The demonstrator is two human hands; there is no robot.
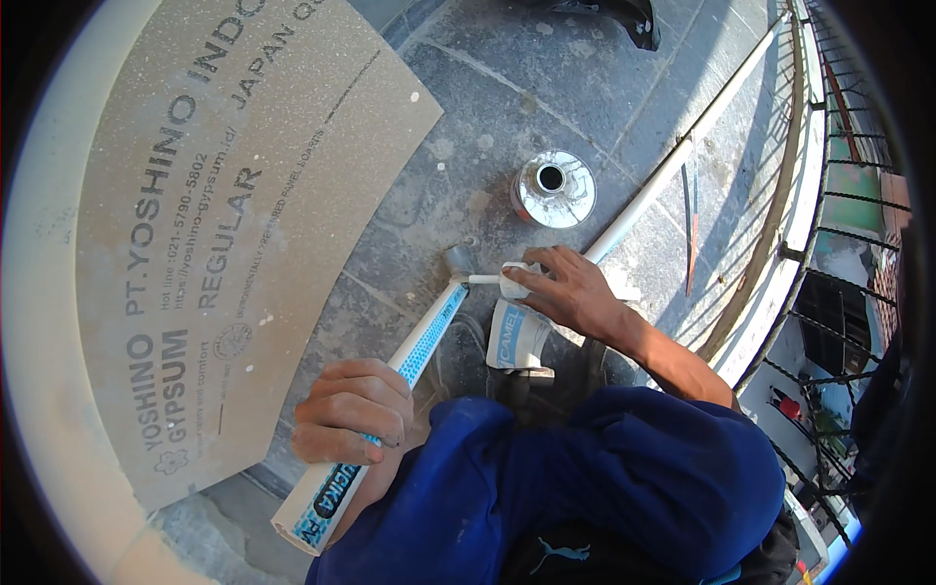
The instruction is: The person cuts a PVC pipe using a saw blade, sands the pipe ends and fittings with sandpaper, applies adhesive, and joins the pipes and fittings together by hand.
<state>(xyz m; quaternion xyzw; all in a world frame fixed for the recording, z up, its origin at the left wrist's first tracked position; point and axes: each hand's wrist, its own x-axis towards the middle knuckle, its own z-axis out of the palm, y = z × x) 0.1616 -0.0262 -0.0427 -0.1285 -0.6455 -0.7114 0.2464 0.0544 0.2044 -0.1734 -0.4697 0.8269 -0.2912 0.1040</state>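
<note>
My left hand (353, 414) is wrapped round a white plastic pipe (421, 341) with blue printing, which slants up and away from my lap. Between the fingers of my right hand (575, 292) is a white cap (519, 280) with a thin white stem. The stem's tip meets the far end of the pipe. Just beyond that end, a small grey pipe fitting (458, 258) rests on the floor. An uncapped metal can (575, 190) with a round dark mouth stands further off. Below my right hand lies a curved white piece (517, 336) with a blue label.
A large printed gypsum board (283, 175) covers the left side. A long white pipe (721, 107) runs across the tiled floor (487, 107) toward the far right. Thin dark and red strips (692, 224) lie near it. Metal railing (834, 205) borders the right.
</note>
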